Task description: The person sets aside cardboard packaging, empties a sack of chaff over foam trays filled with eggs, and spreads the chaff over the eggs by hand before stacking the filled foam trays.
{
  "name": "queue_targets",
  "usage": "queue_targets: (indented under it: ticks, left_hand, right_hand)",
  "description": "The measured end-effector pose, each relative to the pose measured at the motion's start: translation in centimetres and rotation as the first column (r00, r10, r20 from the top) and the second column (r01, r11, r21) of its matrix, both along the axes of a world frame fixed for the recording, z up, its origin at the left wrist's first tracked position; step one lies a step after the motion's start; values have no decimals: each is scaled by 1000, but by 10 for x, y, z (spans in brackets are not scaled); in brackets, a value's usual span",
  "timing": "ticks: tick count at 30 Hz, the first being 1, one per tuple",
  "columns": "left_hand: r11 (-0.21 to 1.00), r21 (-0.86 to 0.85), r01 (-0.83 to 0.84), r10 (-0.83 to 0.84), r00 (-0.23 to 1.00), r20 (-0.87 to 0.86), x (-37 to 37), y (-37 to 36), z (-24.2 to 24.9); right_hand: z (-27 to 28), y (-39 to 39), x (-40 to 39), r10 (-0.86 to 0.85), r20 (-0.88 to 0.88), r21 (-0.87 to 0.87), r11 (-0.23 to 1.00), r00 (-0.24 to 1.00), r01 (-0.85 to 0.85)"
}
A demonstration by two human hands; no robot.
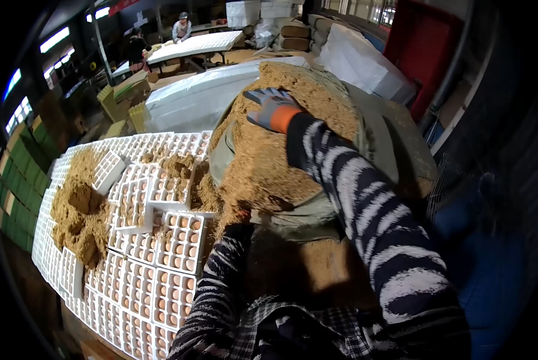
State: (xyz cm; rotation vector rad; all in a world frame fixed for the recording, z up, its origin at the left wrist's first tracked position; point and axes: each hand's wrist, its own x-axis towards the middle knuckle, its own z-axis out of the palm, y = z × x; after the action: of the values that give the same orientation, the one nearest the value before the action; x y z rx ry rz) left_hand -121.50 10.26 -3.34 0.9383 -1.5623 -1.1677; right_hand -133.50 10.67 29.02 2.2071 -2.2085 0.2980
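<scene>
A big heap of brown, crumbly, sawdust-like material [269, 150] fills an open grey-green sack [377, 129]. On the upper part of the heap lies my right hand [275, 109], in a grey and orange glove, fingers spread and holding nothing. My left hand [240, 213] is at the sack's lower left edge, mostly buried in the loose material, so its fingers are hidden. Left of the sack, white trays [179, 240] hold round, light brown, egg-like items in their cells. Clumps of the same brown material [80, 204] lie over several trays.
Green boxes [23, 174] are stacked at the far left. White foam blocks [191, 93] lie behind the trays. A person [182, 28] stands at a far table [197, 47], with another dark figure nearby. A red panel [422, 51] stands at the upper right.
</scene>
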Motion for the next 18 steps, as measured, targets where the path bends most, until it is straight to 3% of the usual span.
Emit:
queue_targets:
  ticks: [3, 6, 7, 8, 9, 10, 11, 12, 13, 14, 15, 16, 17, 18]
  left_hand:
    - [995, -91, -40, 56, 982, 178, 22, -29, -4]
    - [975, -220, -31, 106, 935, 338, 60, -32, -26]
    - [965, -263, -20, 124, 914, 386, 74, -29, -35]
    - [952, -306, -8, 143, 895, 423, 88, -26, -42]
    - [934, -358, 2, 173, 872, 459, 105, -22, -49]
    - [911, -412, 21, 204, 846, 493, 123, -18, -55]
    - [884, -466, 46, 235, 818, 526, 138, -16, -57]
    - [882, -468, 47, 234, 820, 522, 146, -10, -45]
    - [891, -438, 118, 270, 636, 723, 162, 8, -15]
    - [903, -392, 176, 297, 404, 865, 175, 17, 10]
    - [839, -475, 265, 403, 285, 870, 187, 9, 26]
    - [936, -350, -47, 186, 908, 375, 195, 6, 16]
    - [990, -7, -139, 121, 890, -440, 207, 3, -5]
    - [844, -485, -229, 306, 948, 85, 239, -45, -43]
  right_hand:
    - [-4, -26, 18, -73, 22, -11, 997, 997, 73]
    - [1, -17, 16, -29, 150, -89, 995, 988, 43]
    - [5, -10, 6, 146, 400, -109, 988, 905, -111]
    - [9, 1, -6, 303, 611, -170, 953, 732, -253]
    - [15, 23, -22, 409, 545, -272, 912, 732, -307]
    - [14, 36, -44, 360, 325, -332, 909, 875, -251]
    - [13, 48, -71, 298, 153, -391, 894, 942, -219]
    - [10, 60, -97, 247, 155, -465, 873, 957, -150]
    - [12, 79, -119, 152, 208, -440, 897, 966, -46]
    - [4, 81, -151, -52, 207, -405, 905, 977, 133]
    - [2, 85, -184, 4, 175, -403, 913, 985, 68]
    - [-3, 93, -207, 37, 318, -364, 927, 947, 86]
    - [-4, 106, -216, -20, 355, -366, 917, 935, 159]
    - [-12, 116, -223, -66, 394, -351, 911, 917, 216]
